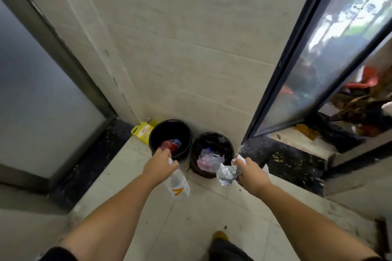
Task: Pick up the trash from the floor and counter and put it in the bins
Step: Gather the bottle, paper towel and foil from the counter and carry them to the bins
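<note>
Two black round bins stand on the tiled floor against the wall. The left bin (154, 133) holds red and blue packaging. The right bin (224, 144), lined with a black bag, holds pink and clear plastic wrappers. My left hand (160, 164) grips a clear plastic bottle (178, 186) with an orange mark, just in front of the left bin's rim. My right hand (251, 174) is closed on a crumpled piece of silver foil (227, 174) and some white paper, just to the right of the right bin.
A yellow jug (142, 131) lies in the corner behind the left bin. A frosted glass door (42, 95) is on the left. An open glass door (314, 82) on the right leads over a dark stone threshold (282, 159) to a cluttered balcony.
</note>
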